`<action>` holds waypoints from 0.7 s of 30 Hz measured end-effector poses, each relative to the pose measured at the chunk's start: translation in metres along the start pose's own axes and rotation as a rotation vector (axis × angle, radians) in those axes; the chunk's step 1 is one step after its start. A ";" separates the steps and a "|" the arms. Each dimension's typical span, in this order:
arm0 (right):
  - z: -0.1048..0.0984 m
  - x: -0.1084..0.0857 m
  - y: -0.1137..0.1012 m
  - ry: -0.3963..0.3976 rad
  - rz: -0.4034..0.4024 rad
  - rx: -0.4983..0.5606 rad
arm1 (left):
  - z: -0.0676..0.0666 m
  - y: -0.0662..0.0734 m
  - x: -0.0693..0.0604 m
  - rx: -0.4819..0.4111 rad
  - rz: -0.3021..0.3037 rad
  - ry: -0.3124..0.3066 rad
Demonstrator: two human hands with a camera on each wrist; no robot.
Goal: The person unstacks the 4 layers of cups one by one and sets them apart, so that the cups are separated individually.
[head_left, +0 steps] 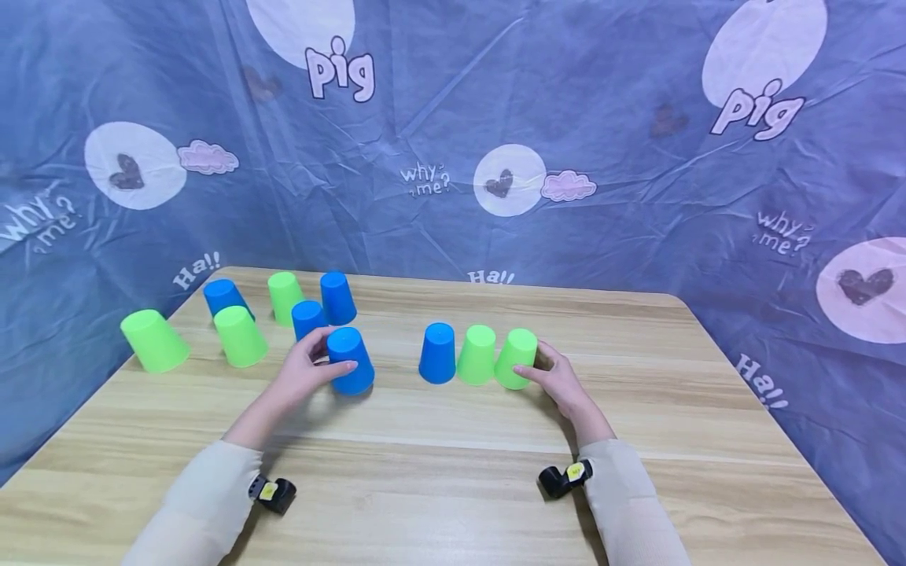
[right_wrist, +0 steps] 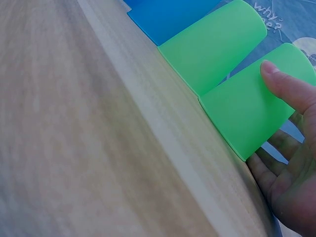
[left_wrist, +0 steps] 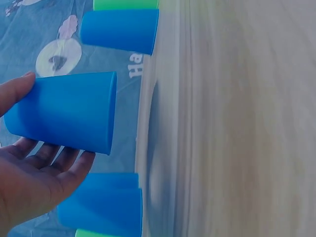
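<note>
My left hand (head_left: 300, 373) grips an upside-down blue cup (head_left: 350, 344) from its left side, thumb across the front. In the left wrist view, the rim of this blue cup (left_wrist: 74, 111) hangs a little above the table. At the right end of a short row, my right hand (head_left: 564, 387) holds an upside-down green cup (head_left: 513, 354) by its side, and its rim is on the tabletop. Touching or nearly touching that cup is another green cup (head_left: 476, 355), with a blue cup (head_left: 437, 354) to its left.
Several upside-down cups stand at the back left of the wooden table (head_left: 425, 479), among them a blue cup (head_left: 337, 299), a green cup (head_left: 285, 299) and a green cup (head_left: 154, 342) near the left edge. A patterned blue cloth (head_left: 439, 102) hangs behind.
</note>
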State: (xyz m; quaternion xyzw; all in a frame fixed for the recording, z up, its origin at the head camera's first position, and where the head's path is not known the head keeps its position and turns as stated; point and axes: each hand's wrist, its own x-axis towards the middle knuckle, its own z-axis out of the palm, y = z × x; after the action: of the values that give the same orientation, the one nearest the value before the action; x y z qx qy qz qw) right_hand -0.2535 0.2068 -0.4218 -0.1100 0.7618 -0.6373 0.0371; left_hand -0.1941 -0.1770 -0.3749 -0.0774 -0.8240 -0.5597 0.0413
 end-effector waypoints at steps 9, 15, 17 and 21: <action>0.000 -0.001 -0.002 0.000 0.005 -0.014 | -0.022 -0.001 -0.015 0.020 -0.007 0.018; -0.001 -0.001 -0.001 0.008 -0.001 -0.030 | -0.034 0.001 -0.026 0.036 -0.055 0.053; -0.001 -0.001 -0.001 0.008 0.005 -0.030 | -0.040 0.001 -0.030 0.055 -0.081 0.058; 0.000 -0.001 -0.002 0.003 0.007 -0.037 | -0.053 0.001 -0.040 0.094 -0.127 0.070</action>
State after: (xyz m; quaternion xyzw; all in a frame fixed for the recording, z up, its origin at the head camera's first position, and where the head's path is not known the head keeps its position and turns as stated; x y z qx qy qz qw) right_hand -0.2526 0.2069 -0.4200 -0.1070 0.7739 -0.6232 0.0359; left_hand -0.1554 -0.2289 -0.3610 -0.0036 -0.8506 -0.5244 0.0380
